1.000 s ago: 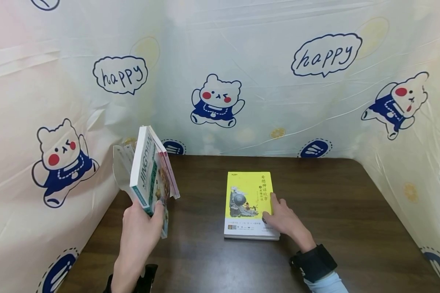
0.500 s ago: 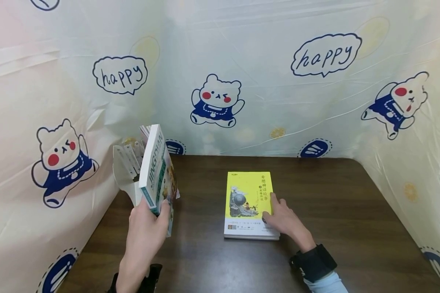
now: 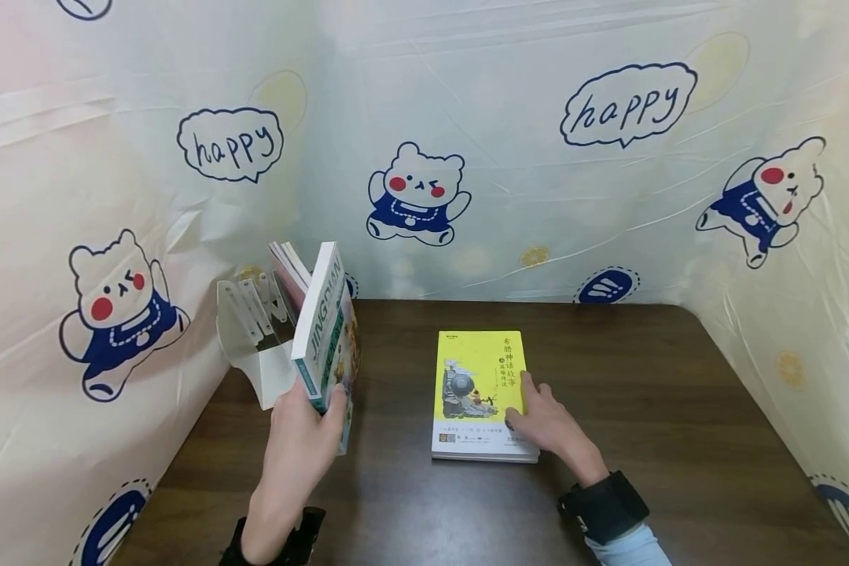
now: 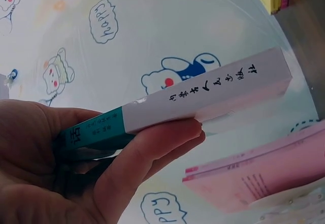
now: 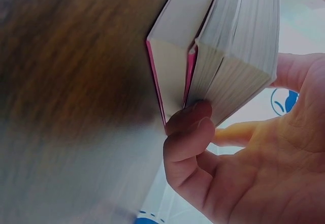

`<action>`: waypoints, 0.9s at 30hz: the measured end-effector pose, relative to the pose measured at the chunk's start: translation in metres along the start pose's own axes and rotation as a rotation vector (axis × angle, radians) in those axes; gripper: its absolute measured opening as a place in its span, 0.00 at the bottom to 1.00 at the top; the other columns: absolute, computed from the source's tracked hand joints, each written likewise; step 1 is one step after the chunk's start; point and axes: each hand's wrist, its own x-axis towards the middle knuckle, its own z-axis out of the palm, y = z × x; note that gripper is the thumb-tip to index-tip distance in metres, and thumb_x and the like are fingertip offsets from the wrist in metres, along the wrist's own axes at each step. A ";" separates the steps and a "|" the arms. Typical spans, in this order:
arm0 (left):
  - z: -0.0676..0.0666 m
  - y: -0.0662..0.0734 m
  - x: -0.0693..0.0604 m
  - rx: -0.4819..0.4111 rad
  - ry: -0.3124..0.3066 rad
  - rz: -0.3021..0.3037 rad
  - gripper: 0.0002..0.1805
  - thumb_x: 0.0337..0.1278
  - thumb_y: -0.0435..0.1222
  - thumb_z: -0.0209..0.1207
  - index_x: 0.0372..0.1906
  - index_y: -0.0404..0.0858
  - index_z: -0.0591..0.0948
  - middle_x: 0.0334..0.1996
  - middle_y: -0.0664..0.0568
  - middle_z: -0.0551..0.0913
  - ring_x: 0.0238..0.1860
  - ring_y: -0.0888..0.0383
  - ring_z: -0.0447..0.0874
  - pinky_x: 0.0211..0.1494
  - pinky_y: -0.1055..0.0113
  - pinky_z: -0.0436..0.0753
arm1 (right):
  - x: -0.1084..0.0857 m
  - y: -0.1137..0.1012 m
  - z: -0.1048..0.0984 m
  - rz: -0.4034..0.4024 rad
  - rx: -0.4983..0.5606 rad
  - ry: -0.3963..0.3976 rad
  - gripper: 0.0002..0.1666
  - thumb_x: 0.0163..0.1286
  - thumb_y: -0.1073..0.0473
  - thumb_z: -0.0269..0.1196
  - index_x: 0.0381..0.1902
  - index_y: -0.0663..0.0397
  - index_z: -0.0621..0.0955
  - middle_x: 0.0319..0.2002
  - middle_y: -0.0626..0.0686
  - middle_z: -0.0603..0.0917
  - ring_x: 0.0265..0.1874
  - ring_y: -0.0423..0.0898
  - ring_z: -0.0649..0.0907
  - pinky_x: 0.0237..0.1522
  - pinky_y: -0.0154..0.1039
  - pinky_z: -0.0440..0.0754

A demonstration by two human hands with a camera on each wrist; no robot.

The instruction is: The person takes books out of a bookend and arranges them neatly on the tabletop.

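White-and-green book (image 3: 316, 330), eight o'clock: clamped by left fingers (image 4: 147, 145), probably stiff, slick-covered; best pinched across its thickness. Stacked books (image 3: 477, 377), five o'clock: clamped by right fingers (image 5: 188, 145).

Dark wood-grained tabletop (image 3: 608, 354); a book stack (image 3: 477, 393) lies flat near its middle; a white rack (image 3: 277, 379) stands at left
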 end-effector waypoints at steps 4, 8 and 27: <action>0.005 -0.002 -0.001 -0.003 -0.010 0.000 0.33 0.71 0.27 0.60 0.77 0.33 0.65 0.67 0.29 0.76 0.60 0.32 0.82 0.47 0.37 0.84 | 0.000 0.000 0.000 0.002 -0.001 -0.004 0.52 0.75 0.48 0.60 0.84 0.63 0.50 0.70 0.73 0.66 0.49 0.61 0.78 0.43 0.53 0.77; 0.010 -0.003 -0.002 0.002 -0.020 -0.003 0.33 0.71 0.28 0.61 0.77 0.32 0.66 0.66 0.29 0.77 0.58 0.32 0.83 0.46 0.37 0.85 | -0.001 0.001 0.002 0.000 0.003 -0.010 0.52 0.75 0.48 0.60 0.85 0.63 0.50 0.71 0.73 0.65 0.50 0.61 0.78 0.44 0.53 0.77; 0.030 -0.002 0.005 0.020 -0.022 0.051 0.29 0.70 0.28 0.62 0.73 0.29 0.71 0.62 0.29 0.81 0.57 0.34 0.85 0.50 0.38 0.85 | -0.002 -0.001 0.001 -0.001 0.011 -0.003 0.51 0.76 0.48 0.59 0.85 0.63 0.50 0.71 0.74 0.64 0.51 0.62 0.78 0.44 0.53 0.77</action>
